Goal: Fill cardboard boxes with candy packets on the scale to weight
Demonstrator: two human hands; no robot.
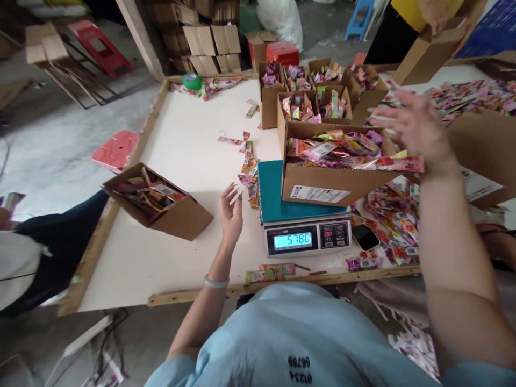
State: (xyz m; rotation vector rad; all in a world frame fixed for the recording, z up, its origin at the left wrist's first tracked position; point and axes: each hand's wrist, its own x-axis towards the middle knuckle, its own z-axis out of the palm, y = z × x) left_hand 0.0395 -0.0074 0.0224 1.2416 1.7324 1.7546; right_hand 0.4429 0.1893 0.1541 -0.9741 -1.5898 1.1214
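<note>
A cardboard box (318, 177) full of small wrapped candies (342, 148) rests on the teal plate (271, 188) of a digital scale (308, 236). The lit display appears to read 578.0. My left hand (231, 215) hovers just left of the scale with its fingers apart, holding nothing. Above the box's right end, my right hand (421, 126) is raised and somewhat blurred; its fingers are spread and nothing shows in them. Loose candy packets (250, 172) lie between my left hand and the scale. More packets (397, 220) are heaped under my right arm.
Several filled boxes (300, 107) stand behind the scale. Another candy box (161, 209) sits tilted in view at the left. A phone (365, 237) lies right of the scale, green tape (191, 81) at the back edge. A co-worker's hand (437, 19) touches a box (427, 54).
</note>
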